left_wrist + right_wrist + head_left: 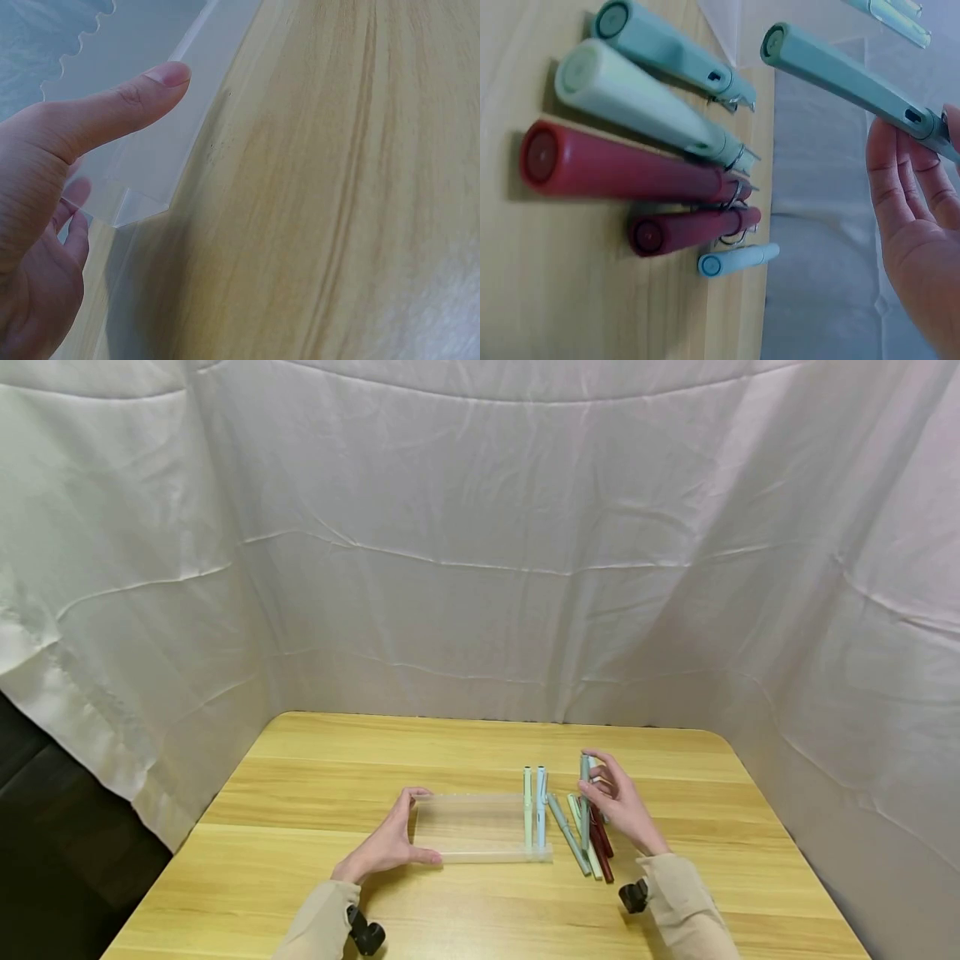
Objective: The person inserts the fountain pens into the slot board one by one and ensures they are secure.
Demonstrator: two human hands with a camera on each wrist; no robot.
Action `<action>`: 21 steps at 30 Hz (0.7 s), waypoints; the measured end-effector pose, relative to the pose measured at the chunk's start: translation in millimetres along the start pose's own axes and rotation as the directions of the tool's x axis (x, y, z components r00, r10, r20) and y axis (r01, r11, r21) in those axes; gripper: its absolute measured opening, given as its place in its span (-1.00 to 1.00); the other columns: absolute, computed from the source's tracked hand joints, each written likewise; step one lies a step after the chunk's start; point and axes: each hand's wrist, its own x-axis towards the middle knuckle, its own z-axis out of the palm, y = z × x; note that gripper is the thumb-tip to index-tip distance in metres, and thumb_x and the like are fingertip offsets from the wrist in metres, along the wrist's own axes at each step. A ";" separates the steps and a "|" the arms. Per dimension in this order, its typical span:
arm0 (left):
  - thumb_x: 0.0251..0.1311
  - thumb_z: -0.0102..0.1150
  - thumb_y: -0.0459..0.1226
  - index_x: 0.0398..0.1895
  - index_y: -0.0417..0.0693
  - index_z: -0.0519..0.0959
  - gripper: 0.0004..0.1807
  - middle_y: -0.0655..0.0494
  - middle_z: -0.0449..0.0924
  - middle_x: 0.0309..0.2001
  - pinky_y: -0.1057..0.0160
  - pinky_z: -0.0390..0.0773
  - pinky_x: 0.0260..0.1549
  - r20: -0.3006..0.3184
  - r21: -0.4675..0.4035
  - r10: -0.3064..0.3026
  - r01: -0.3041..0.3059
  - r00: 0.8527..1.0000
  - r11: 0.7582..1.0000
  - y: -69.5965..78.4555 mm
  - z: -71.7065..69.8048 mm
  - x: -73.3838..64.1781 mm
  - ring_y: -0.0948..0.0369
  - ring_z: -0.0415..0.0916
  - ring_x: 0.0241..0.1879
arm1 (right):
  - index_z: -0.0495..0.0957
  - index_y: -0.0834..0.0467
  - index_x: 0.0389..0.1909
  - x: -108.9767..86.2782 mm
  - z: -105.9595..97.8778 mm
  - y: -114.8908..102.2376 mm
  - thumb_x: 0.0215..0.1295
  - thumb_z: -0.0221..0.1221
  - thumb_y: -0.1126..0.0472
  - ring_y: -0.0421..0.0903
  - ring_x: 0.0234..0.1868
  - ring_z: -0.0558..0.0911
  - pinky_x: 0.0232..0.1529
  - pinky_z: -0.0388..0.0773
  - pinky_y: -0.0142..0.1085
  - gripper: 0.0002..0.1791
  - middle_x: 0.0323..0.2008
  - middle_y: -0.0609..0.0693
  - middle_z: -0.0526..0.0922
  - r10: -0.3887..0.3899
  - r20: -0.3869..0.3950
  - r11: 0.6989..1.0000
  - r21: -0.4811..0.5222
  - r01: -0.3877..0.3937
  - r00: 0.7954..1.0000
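A clear plastic pen holder [472, 828] with a scalloped rear edge and a folded front lip rests on the light wood-grain table [465, 914]. The left hand [386, 845] grips the holder's left end, thumb and fingers spread wide, the thumb over the front lip and the other fingers around the far side of that end. At the holder's right end, a slim pale-green capped pen [528, 807] and a slim light-blue capped pen [541, 810] lie side by side, well apart from the left fingers.

To the right of the holder, the right hand [624, 806] pinches a muted teal capped pen [844, 75] near its clip end between thumb and fingertips; the rest of the barrel extends free of the fingers, raised above the loose pens. Below it, right of the holder, lie a second muted teal pen [660, 51], a pale mint pen [641, 103], two dark-red pens [634, 163] with metal clips, and a small-looking light-blue pen [739, 259] partly masked by the right hand in the head view. A pale fabric curtain [465, 568] hangs behind the holder.
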 end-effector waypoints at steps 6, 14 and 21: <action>-0.24 0.67 -0.16 0.39 -0.13 0.13 0.13 -0.23 0.16 0.42 -0.36 0.05 0.50 0.000 0.002 -0.005 0.005 1.000 1.000 0.5 -0.2 -0.7 -0.27 0.02 0.52 | 0.26 0.21 0.41 1.7 6.6 -3.8 0.40 0.19 0.34 -0.17 -0.29 0.72 -0.25 0.72 -0.31 -0.41 -0.21 0.27 0.59 -0.017 -0.033 1.000 0.010 0.017 0.999; -0.24 0.67 -0.15 0.39 -0.11 0.13 0.13 -0.23 0.16 0.42 -0.35 0.05 0.50 -0.001 -0.004 -0.001 0.001 1.000 1.000 1.4 -0.1 -0.7 -0.25 0.02 0.52 | 0.26 0.20 0.42 1.4 13.8 -12.7 0.38 0.22 0.34 -0.08 -0.26 0.78 -0.21 0.79 -0.19 -0.37 -0.16 0.38 0.62 0.005 -0.032 0.999 0.046 -0.004 0.999; -0.24 0.67 -0.15 0.39 -0.13 0.13 0.14 -0.22 0.17 0.42 -0.34 0.06 0.51 0.002 -0.010 0.003 -0.003 1.000 1.000 0.7 -0.1 0.2 -0.22 0.05 0.51 | 0.27 0.28 0.39 3.5 21.9 -18.1 0.35 0.21 0.41 -0.21 -0.28 0.76 -0.26 0.78 -0.28 -0.39 -0.16 0.41 0.61 -0.044 -0.050 0.997 0.061 0.047 0.998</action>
